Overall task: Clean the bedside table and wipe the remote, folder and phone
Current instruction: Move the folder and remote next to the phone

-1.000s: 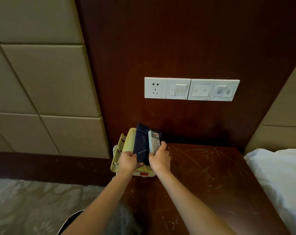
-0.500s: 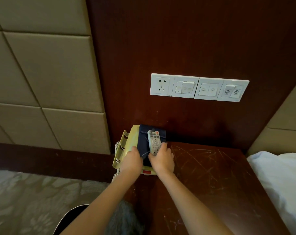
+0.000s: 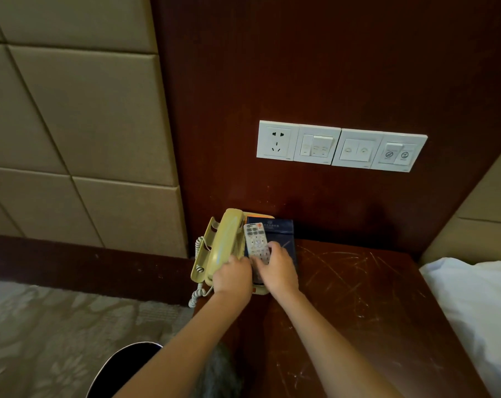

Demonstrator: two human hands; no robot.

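A yellow corded phone sits at the back left corner of the scratched dark wooden bedside table. A dark blue folder lies flat over the phone's right part, against the wall. A white remote lies on top of the folder. My right hand covers the remote's near end, its fingers curled over it. My left hand is beside it, at the folder's near left edge next to the handset, with its fingertips hidden.
A white socket and switch panel is on the wood wall above. White bedding borders the table's right edge. Padded beige wall panels and patterned carpet lie left. Below my arms I see a grey fuzzy thing and a dark round object.
The folder and remote, held tilted up a second ago, have come down flat onto the phone. Both hands lowered with them; my view shifted right and closer.
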